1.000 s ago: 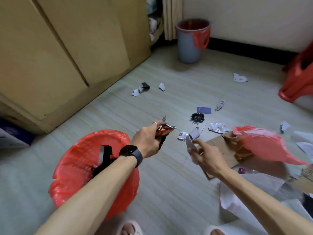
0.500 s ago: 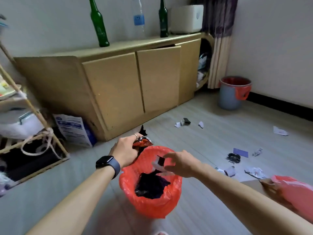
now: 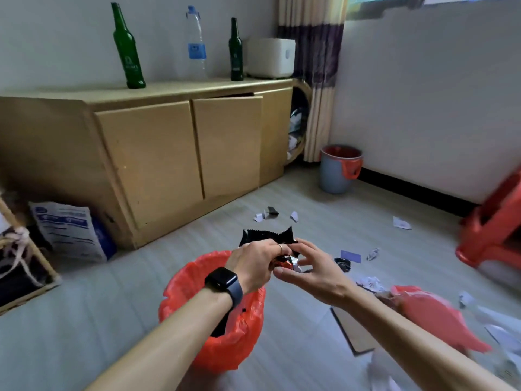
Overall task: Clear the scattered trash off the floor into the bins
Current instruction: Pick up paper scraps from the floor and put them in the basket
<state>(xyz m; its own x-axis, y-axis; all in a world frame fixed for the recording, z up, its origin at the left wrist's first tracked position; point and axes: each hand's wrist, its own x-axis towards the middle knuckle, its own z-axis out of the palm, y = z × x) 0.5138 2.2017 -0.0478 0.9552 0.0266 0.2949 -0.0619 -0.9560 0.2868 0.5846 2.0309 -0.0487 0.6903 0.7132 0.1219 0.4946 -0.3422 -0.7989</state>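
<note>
A bin lined with a red bag (image 3: 194,280) stands on the floor right below my arms. My left hand (image 3: 253,263), with a watch on its wrist, grips a bundle of snack wrappers (image 3: 265,236), black, red and silver, above the bin's far rim. My right hand (image 3: 308,268) has come up against the bundle, with its fingers and thumb curled round the silver part. A second grey bin with a red liner (image 3: 338,172) stands at the far wall. Paper scraps (image 3: 401,222), a purple card (image 3: 350,255) and a black crumpled piece (image 3: 342,263) lie on the floor.
A wooden cabinet (image 3: 169,153) with bottles on top runs along the left. A printed sack (image 3: 70,230) and a rack (image 3: 17,249) stand at the left. A red stool (image 3: 496,232) is at the right. A red plastic bag (image 3: 434,311), cardboard (image 3: 355,331) and papers lie near my right arm.
My right hand let a paper scrap go over the red-lined bin, then rose to the wrappers in my left hand. My view lifted from the floor to the cabinet.
</note>
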